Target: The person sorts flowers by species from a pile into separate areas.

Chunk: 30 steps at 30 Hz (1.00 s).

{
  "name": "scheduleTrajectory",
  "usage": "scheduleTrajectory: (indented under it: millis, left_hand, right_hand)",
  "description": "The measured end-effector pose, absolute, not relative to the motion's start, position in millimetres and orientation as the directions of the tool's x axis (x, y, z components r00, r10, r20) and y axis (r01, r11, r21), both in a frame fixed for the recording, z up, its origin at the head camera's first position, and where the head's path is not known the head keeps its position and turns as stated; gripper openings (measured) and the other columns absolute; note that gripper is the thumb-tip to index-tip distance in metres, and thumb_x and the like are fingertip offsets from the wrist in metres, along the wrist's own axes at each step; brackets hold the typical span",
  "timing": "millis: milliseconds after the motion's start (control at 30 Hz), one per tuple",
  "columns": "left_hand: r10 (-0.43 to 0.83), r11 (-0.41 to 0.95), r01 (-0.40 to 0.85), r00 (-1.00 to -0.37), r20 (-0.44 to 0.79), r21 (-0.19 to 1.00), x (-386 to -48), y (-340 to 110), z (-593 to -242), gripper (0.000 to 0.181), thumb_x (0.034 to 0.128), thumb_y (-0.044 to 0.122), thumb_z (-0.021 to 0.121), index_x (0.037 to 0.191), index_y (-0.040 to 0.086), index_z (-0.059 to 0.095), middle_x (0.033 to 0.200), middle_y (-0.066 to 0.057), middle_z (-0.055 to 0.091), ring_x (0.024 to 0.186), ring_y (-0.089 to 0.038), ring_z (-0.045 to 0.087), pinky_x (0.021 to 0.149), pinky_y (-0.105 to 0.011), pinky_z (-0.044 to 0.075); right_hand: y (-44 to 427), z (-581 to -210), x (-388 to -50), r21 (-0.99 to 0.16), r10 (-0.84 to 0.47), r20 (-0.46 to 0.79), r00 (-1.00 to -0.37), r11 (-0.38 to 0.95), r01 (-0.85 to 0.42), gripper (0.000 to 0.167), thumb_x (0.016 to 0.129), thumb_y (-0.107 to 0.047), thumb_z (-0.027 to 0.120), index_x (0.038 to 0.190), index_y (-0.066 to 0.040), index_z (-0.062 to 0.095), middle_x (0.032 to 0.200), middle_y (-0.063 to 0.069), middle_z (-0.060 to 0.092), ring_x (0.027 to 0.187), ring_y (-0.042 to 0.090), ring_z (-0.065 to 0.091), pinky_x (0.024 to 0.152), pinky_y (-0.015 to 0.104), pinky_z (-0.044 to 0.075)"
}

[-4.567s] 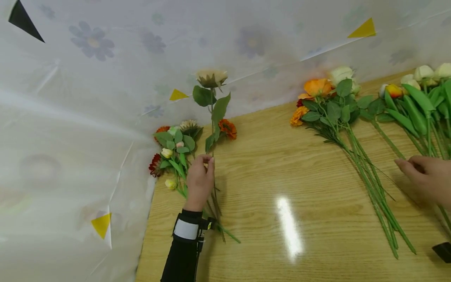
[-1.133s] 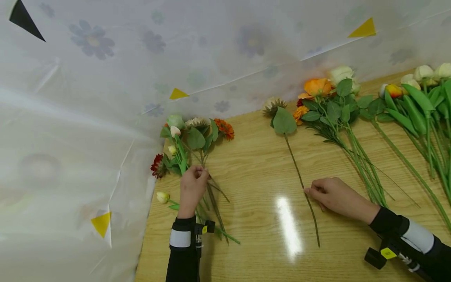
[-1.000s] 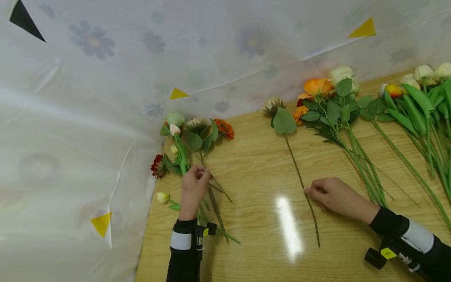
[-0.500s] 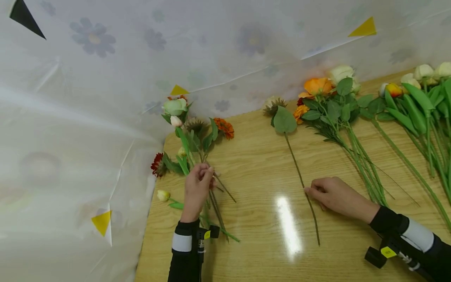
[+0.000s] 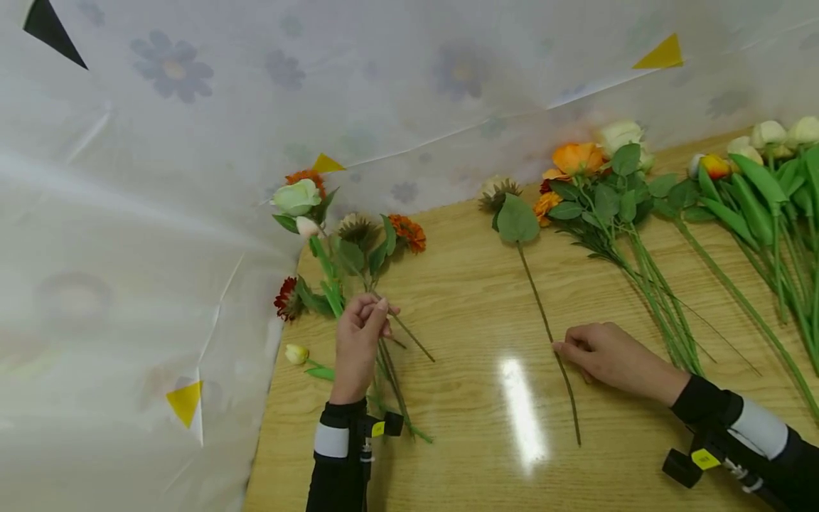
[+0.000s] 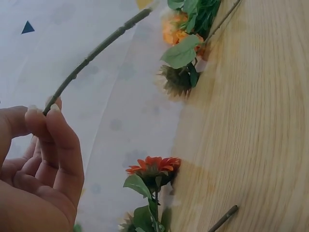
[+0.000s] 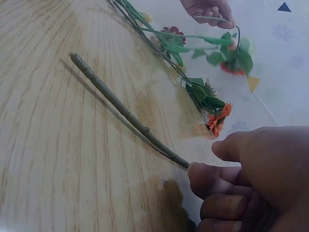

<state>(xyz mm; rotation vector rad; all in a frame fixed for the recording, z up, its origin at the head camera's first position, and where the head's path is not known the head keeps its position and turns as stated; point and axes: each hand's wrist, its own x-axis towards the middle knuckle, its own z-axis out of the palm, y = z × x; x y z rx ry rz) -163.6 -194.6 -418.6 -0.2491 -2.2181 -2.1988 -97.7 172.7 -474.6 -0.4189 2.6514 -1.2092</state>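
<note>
My left hand (image 5: 360,341) pinches the brown-green stem (image 6: 91,55) of an artificial flower between thumb and fingertips. Its cut end points right. Beyond the hand, a pale green rose (image 5: 297,198), an orange-red flower (image 5: 307,179) and a pale pink tulip (image 5: 307,227) are raised at the upper left; which heads belong to the gripped stem is partly hidden. Several other stems lie beneath this hand. My right hand (image 5: 614,355) holds the thin stem (image 7: 113,101) of a cream flower (image 5: 498,190) with one broad leaf, low over the wooden table (image 5: 461,299).
A dark red flower (image 5: 289,299), a yellow tulip (image 5: 296,354) and another orange-red flower (image 5: 407,233) lie around the left hand. At right are a bunch with an orange flower (image 5: 577,158) and white tulips (image 5: 769,134). A white flower-printed sheet (image 5: 192,213) borders the table.
The cream flower came from the left side to the middle, now in my right hand. Lately the left hand lifted and tilted the rose and orange-red flower up and leftward; the right hand stayed still.
</note>
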Motion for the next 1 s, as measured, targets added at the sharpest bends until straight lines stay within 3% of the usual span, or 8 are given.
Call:
scheduleTrajectory:
  millis: [300,467,700,767,933,1000]
  left_hand:
    - [0.113,0.103,0.109,-0.989,0.098,0.989,-163.7,-192.8,-424.2,0.025,0.0985,0.026,0.063,0.099,0.003,0.054,0.094,-0.012,0.067,0.075,-0.016,0.063,0.063,-0.034,0.055]
    - [0.189,0.183,0.11,-0.979,0.075,0.977,-163.3,-189.9,-428.4,0.026,0.0999,0.028,0.061,0.1,0.002,0.058,0.1,-0.024,0.069,0.064,-0.025,0.058,0.062,-0.037,0.055]
    - [0.328,0.242,0.099,-0.944,0.014,0.965,-158.4,-176.2,-433.1,0.027,0.1033,0.029,0.054,0.108,0.003,0.062,0.106,-0.015,0.073,0.063,-0.015,0.058,0.065,-0.029,0.053]
    - [0.356,0.238,0.08,-0.934,-0.011,0.968,-156.8,-170.5,-435.2,0.026,0.1039,0.026,0.053,0.111,0.002,0.06,0.107,-0.015,0.073,0.064,-0.019,0.059,0.066,-0.03,0.053]
    - [0.409,0.191,0.05,-0.912,-0.033,0.98,-155.2,-150.2,-441.0,0.029,0.1033,0.022,0.055,0.115,-0.003,0.058,0.108,-0.022,0.072,0.065,-0.025,0.063,0.069,-0.03,0.056]
    - [0.437,0.16,0.047,-0.899,-0.028,0.986,-154.4,-140.4,-441.9,0.029,0.103,0.023,0.055,0.115,-0.003,0.058,0.109,-0.024,0.072,0.064,-0.021,0.063,0.068,-0.03,0.057]
  right_hand:
    - [172.9,-473.9,-97.4,-0.768,-0.342,-0.066,-0.937,0.617,-0.171,0.037,0.103,-0.029,0.055,0.068,-0.015,0.054,0.05,-0.01,0.042,0.043,0.004,0.037,0.05,0.022,0.033]
    - [172.4,-474.2,-98.3,-0.769,-0.35,-0.066,-0.934,0.615,-0.176,0.037,0.103,-0.029,0.055,0.069,-0.015,0.055,0.05,-0.01,0.042,0.043,0.004,0.037,0.05,0.022,0.033]
    - [165.4,-470.6,-99.4,-0.771,-0.366,0.002,-0.931,0.592,-0.234,0.034,0.103,-0.029,0.056,0.07,-0.019,0.052,0.054,-0.011,0.035,0.046,0.0,0.03,0.05,0.02,0.028]
    - [160.2,-467.5,-101.2,-0.771,-0.375,0.031,-0.927,0.581,-0.261,0.033,0.103,-0.028,0.056,0.071,-0.018,0.053,0.057,-0.012,0.033,0.048,-0.001,0.028,0.051,0.021,0.028]
    - [137.5,-455.1,-108.8,-0.804,-0.408,0.054,-0.911,0.524,-0.282,0.021,0.103,-0.028,0.056,0.092,-0.013,0.066,0.062,-0.009,0.049,0.052,0.0,0.039,0.053,0.022,0.036]
    - [124.7,-451.4,-112.0,-0.825,-0.443,0.059,-0.895,0.484,-0.294,0.023,0.103,-0.029,0.055,0.104,-0.011,0.068,0.066,-0.005,0.056,0.053,0.001,0.043,0.053,0.022,0.039]
